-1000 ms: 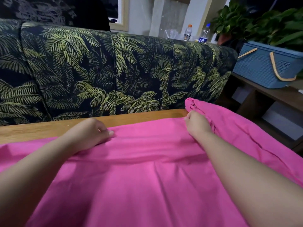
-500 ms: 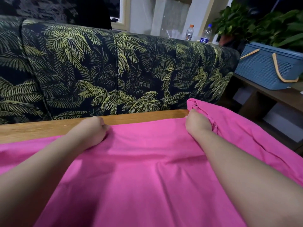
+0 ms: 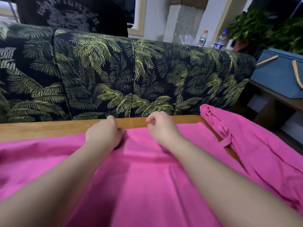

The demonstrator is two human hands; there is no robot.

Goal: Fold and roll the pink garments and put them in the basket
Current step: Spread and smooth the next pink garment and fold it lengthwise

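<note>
A pink garment [image 3: 147, 177] lies spread flat over the wooden table [image 3: 49, 130], reaching from the near edge to the far one. My left hand [image 3: 103, 135] has its fingers curled down on the garment's far edge and grips the cloth there. Just to the right, my right hand [image 3: 162, 128] hovers over the same far edge with its fingers curled and nothing visible in them. More bunched pink cloth [image 3: 246, 145] lies at the table's right corner and hangs off it; whether it is a separate garment I cannot tell. The blue basket [image 3: 275, 76] with tan handles stands at the far right.
A dark sofa with a palm-leaf print [image 3: 114, 76] stands right behind the table. The basket rests on a low wooden shelf [image 3: 278, 99]. Behind the sofa are two plastic bottles [image 3: 203, 38] and a leafy plant [image 3: 262, 27].
My right hand has let go of the bunched cloth at the right corner and moved left toward the middle. My left hand has slid right along the far edge. The two hands are now close together.
</note>
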